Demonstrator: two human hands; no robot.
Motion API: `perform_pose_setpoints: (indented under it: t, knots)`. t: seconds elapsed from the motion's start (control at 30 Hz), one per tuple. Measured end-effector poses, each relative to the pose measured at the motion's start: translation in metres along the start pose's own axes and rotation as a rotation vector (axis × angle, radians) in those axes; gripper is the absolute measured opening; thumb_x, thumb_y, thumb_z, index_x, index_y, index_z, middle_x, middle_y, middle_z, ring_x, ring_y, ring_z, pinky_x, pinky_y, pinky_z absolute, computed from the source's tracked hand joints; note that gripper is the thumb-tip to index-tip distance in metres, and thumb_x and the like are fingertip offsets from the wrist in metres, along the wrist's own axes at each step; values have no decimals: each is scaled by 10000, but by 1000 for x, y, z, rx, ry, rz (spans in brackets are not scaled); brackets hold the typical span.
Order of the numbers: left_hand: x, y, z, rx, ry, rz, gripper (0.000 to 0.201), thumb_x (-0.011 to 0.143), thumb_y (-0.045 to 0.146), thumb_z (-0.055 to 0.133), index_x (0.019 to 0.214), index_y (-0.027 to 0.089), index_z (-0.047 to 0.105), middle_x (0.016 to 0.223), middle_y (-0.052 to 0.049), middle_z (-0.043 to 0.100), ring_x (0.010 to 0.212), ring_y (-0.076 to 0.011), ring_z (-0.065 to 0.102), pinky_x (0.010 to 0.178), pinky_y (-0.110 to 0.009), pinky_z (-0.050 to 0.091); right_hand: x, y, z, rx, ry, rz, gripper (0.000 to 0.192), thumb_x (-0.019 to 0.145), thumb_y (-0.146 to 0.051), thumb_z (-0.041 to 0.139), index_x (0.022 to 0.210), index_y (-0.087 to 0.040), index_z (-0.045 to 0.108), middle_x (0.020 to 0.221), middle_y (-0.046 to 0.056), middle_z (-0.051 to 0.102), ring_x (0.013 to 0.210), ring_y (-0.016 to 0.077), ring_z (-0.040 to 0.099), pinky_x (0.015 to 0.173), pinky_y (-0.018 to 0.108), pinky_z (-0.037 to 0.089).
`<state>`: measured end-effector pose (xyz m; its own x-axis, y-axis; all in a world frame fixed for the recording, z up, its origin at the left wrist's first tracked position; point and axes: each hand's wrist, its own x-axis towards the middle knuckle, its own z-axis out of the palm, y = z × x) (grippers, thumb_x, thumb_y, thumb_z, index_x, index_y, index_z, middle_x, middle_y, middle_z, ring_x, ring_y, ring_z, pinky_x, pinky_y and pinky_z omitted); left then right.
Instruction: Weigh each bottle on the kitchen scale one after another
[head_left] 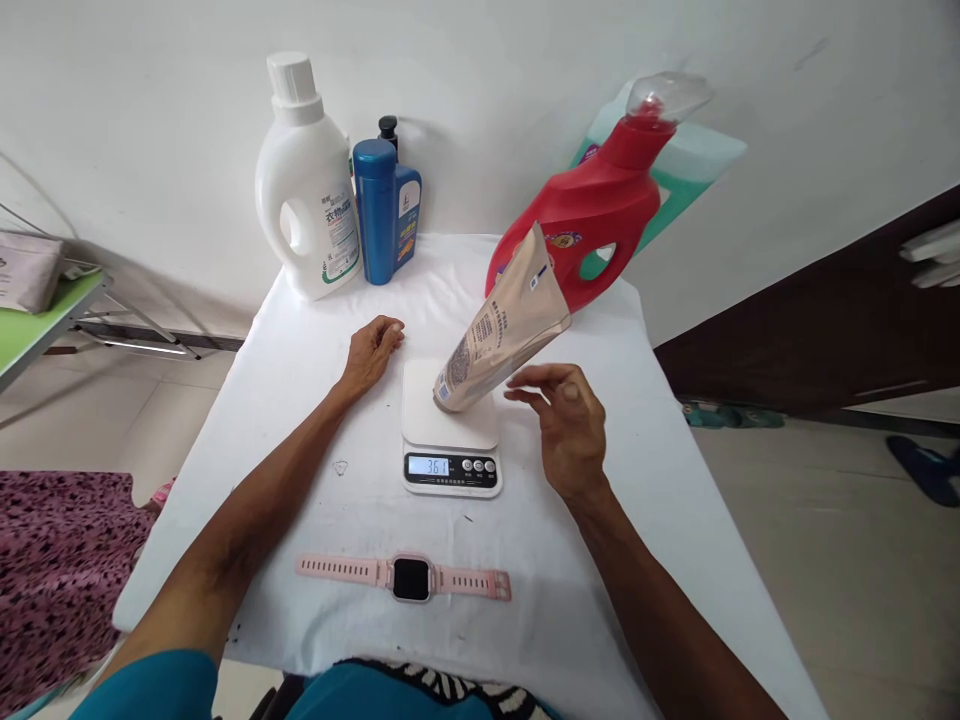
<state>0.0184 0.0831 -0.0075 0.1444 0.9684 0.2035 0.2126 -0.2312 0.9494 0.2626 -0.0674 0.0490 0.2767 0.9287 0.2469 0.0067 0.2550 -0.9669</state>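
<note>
- Between my two hands: a white kitchen scale [450, 425] on the white tablecloth [300, 330], with a tan pouch [502, 335] standing on its platform, tilted up and away to the right.
- My right hand [566, 425] hovers just right of the pouch's base, fingers spread and loosely curved, gripping nothing; I cannot tell whether the fingertips touch the pouch.
- My left hand [371, 352] rests on the cloth just left of the scale, fingers curled under, holding nothing.
- Beyond my right hand: a red detergent bottle [592, 215] with a clear cap, directly behind the pouch's upper end and partly hidden by it.
- Beyond my left hand: a large white jug [307, 190] with a handle and white cap; beside it a blue bottle [379, 215], with a smaller blue bottle [407, 215] just behind.
- Nearer to me than both hands: a pink watch [409, 578] lying flat, strap stretched out left to right, screen dark.
- Writing: the scale's display reads 361; the white jug's label carries Chinese characters in green and blue; the pouch bears printed text too small to read.
</note>
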Motion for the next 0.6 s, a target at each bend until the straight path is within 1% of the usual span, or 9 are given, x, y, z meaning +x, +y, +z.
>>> perform_pose_setpoints:
  t: [0.07, 0.1, 0.17, 0.27, 0.4, 0.6]
  knots:
    - [0, 0, 0, 4, -2, 5, 309, 992, 469, 580, 966, 182, 691, 875, -57, 735, 774, -165, 671, 774, -310, 541, -7, 16, -8, 28, 173, 75, 484, 960, -689, 626, 777, -241, 628, 794, 1, 618, 725, 167, 609, 691, 316, 554]
    - [0, 1, 0, 8, -2, 7, 308, 992, 468, 579, 966, 182, 690, 875, -57, 736, 774, -166, 672, 774, -311, 542, -10, 23, -11, 36, 226, 108, 500, 955, -676, 640, 724, -234, 599, 739, -10, 583, 661, 149, 565, 640, 295, 521]
    - [0, 2, -1, 19, -2, 8, 306, 993, 464, 575, 967, 182, 690, 879, -59, 738, 777, -167, 675, 770, -311, 543, -13, 35, -14, 58, 279, 153, 519, 928, -675, 670, 684, -227, 579, 700, -17, 566, 614, 135, 531, 589, 278, 480]
    - [0, 2, -1, 25, -4, 6, 301, 995, 453, 567, 976, 180, 692, 888, -62, 738, 786, -167, 677, 767, -309, 544, -13, 45, -15, 85, 317, 172, 514, 905, -666, 695, 669, -226, 575, 680, -19, 570, 593, 132, 529, 556, 272, 455]
    - [-1, 3, -1, 30, -7, 0, 290, 997, 439, 564, 983, 180, 693, 888, -61, 736, 793, -164, 676, 769, -306, 543, -13, 47, -15, 83, 340, 159, 505, 915, -640, 693, 656, -227, 561, 660, -23, 561, 582, 130, 522, 544, 271, 441]
    - [-1, 4, -1, 27, -9, -1, 292, 1003, 440, 565, 984, 179, 695, 897, -65, 739, 801, -167, 678, 774, -310, 547, -14, 49, -17, 57, 315, 147, 493, 950, -617, 658, 660, -234, 552, 656, -25, 549, 591, 139, 515, 553, 284, 431]
